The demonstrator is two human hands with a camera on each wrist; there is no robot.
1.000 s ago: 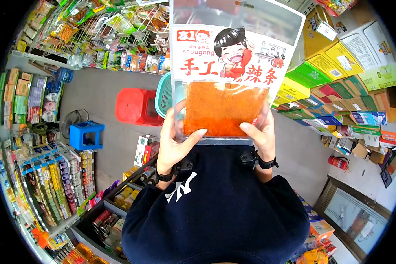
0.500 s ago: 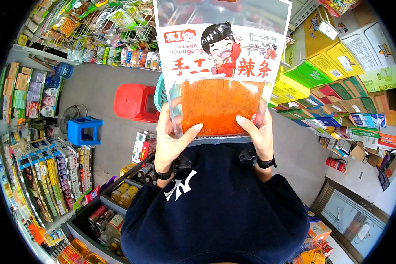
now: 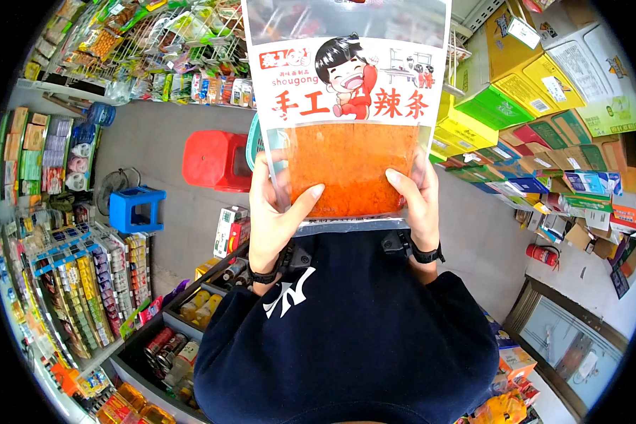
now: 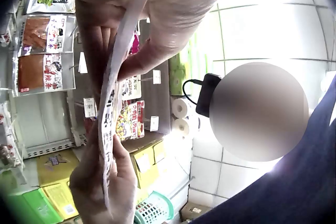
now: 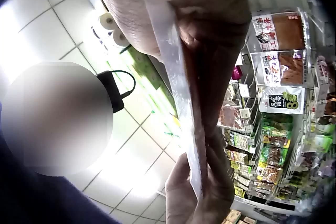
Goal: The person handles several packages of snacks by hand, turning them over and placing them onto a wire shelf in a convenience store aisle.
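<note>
A clear snack bag (image 3: 353, 169) with a white printed label and flat orange-red contents faces the head camera, upright in front of the dark sweatshirt. The left hand (image 3: 274, 215) pinches its lower left edge, thumb on the front and fingers behind. On the lower right edge the right hand (image 3: 420, 205) grips it the same way. Both wrist views show the bag edge-on, as a thin strip (image 4: 109, 113) in the left and a pale edge (image 5: 184, 98) in the right. The bag hides most of the fingers behind it.
A red stool (image 3: 215, 161), a teal basket (image 3: 253, 141) and a blue stool (image 3: 136, 210) stand on the floor. Snack racks (image 3: 191, 42) line the top left, stacked cartons (image 3: 523, 78) the right. A drinks bin (image 3: 145, 364) is at lower left, a fire extinguisher (image 3: 543, 254) at right.
The bag has shifted left and slightly down in the head view over the last second, its top edge passing out of frame. Both hands keep their hold on it.
</note>
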